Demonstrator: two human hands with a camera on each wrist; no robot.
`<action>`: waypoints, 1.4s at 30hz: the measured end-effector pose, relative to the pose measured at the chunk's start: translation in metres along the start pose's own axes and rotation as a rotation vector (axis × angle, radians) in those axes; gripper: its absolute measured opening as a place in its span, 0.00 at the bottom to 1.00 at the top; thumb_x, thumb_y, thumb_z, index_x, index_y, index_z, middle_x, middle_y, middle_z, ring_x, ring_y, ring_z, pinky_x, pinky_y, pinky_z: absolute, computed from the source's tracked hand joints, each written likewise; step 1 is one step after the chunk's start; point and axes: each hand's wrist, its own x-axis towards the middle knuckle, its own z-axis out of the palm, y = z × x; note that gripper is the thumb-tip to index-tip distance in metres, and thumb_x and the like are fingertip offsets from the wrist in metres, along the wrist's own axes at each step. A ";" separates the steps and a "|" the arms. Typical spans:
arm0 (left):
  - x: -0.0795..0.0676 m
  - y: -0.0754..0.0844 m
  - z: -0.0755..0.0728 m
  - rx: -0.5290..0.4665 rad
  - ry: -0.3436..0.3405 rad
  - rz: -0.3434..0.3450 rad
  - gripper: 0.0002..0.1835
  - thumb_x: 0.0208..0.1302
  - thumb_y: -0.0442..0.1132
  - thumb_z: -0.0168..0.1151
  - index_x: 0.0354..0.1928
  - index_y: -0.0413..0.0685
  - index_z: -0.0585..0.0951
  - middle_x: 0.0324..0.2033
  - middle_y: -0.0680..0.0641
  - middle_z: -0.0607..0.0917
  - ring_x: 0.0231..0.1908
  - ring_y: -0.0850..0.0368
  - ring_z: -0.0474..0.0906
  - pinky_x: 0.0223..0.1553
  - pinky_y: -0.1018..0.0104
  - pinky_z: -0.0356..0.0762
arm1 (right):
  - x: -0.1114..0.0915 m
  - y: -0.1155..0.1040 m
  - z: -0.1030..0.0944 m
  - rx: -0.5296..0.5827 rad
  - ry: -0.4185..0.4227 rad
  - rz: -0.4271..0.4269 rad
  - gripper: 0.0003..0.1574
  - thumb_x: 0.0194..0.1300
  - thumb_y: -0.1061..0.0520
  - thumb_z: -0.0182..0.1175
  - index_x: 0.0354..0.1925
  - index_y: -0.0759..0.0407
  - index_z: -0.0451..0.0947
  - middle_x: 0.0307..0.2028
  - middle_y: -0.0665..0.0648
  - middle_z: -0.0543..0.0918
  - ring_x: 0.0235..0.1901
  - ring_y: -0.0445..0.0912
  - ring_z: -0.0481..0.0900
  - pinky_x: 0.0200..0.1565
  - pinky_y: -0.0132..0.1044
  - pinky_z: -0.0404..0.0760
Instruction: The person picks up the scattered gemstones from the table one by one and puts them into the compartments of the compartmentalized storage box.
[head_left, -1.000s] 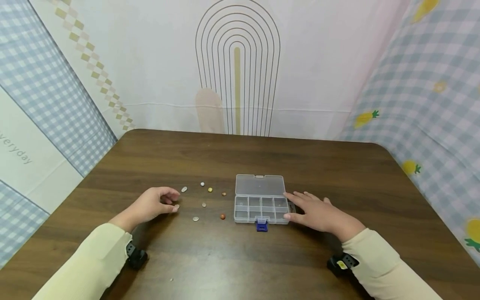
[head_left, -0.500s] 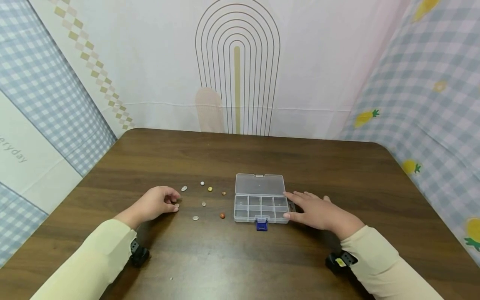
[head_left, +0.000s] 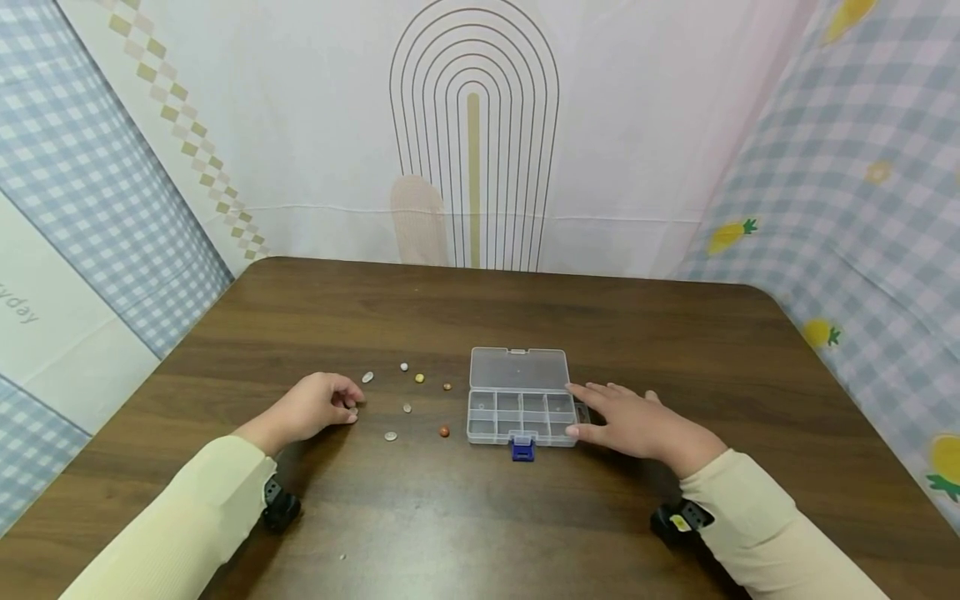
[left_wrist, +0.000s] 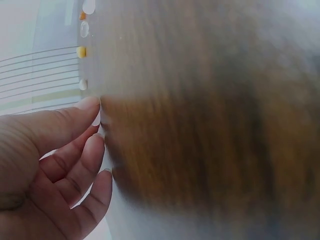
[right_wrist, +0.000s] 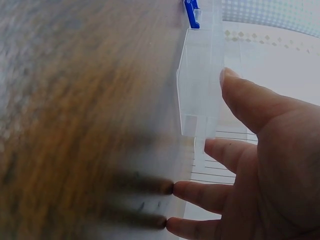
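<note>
My left hand (head_left: 311, 408) is low over the table, fingers bent and thumb close to the index finger. In the left wrist view, a small whitish pebble-like piece (left_wrist: 96, 120) shows between the thumb and index finger of that hand, mostly hidden by them. My right hand (head_left: 630, 423) lies with extended fingers at the right end of a clear plastic compartment box (head_left: 521, 417). Its thumb and index fingertips touch the box there, and two other fingertips rest on the table. The box's lid (head_left: 519, 369) is laid back, and its blue latch (head_left: 522, 450) hangs at the front.
Several small pieces lie between my left hand and the box, among them a yellow one (head_left: 420, 378), a reddish-brown one (head_left: 444, 432), a white one (head_left: 404, 367) and a clear oval one (head_left: 367, 377). A tiny speck (head_left: 342, 557) lies near the table's front. Patterned cloth hangs behind.
My left hand's index finger and thumb have come together around the whitish piece, with the hand shifting slightly right. My right hand and the box have stayed in place.
</note>
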 end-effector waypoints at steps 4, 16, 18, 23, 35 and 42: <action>0.000 0.002 0.001 -0.010 0.001 0.015 0.06 0.53 0.25 0.68 0.34 0.36 0.83 0.26 0.51 0.81 0.30 0.59 0.75 0.33 0.67 0.75 | 0.000 0.001 0.000 0.001 -0.001 0.001 0.50 0.64 0.25 0.48 0.75 0.47 0.54 0.71 0.64 0.59 0.70 0.66 0.53 0.58 0.78 0.44; -0.001 0.004 0.002 0.033 0.000 0.039 0.06 0.52 0.26 0.69 0.29 0.40 0.81 0.24 0.53 0.80 0.27 0.62 0.73 0.30 0.67 0.73 | -0.001 0.000 0.000 0.013 0.000 0.001 0.49 0.65 0.27 0.49 0.74 0.48 0.54 0.71 0.65 0.59 0.70 0.66 0.52 0.58 0.78 0.43; -0.001 0.003 0.003 0.034 0.002 0.043 0.06 0.52 0.27 0.69 0.29 0.40 0.81 0.23 0.53 0.80 0.27 0.62 0.73 0.30 0.68 0.73 | -0.001 -0.001 0.000 0.016 -0.001 0.001 0.49 0.65 0.28 0.50 0.74 0.48 0.54 0.71 0.65 0.59 0.70 0.66 0.52 0.58 0.78 0.43; -0.001 0.002 0.003 0.033 0.018 0.042 0.05 0.53 0.27 0.69 0.29 0.40 0.81 0.23 0.54 0.79 0.27 0.63 0.72 0.30 0.70 0.72 | -0.001 -0.001 0.000 0.019 -0.004 -0.001 0.48 0.65 0.28 0.50 0.75 0.48 0.54 0.71 0.64 0.59 0.70 0.66 0.52 0.58 0.78 0.43; 0.001 0.017 -0.003 0.063 0.148 0.041 0.04 0.58 0.32 0.68 0.34 0.39 0.82 0.30 0.50 0.80 0.31 0.57 0.72 0.33 0.64 0.73 | -0.001 -0.002 -0.001 0.015 -0.013 0.002 0.48 0.65 0.28 0.50 0.75 0.47 0.54 0.71 0.64 0.59 0.70 0.65 0.52 0.59 0.77 0.43; 0.007 0.028 -0.003 0.107 0.278 0.103 0.03 0.59 0.32 0.67 0.34 0.40 0.83 0.31 0.49 0.80 0.32 0.57 0.75 0.34 0.62 0.75 | -0.002 -0.002 -0.002 0.021 -0.011 0.000 0.49 0.64 0.27 0.49 0.75 0.47 0.54 0.72 0.64 0.59 0.70 0.65 0.52 0.59 0.77 0.43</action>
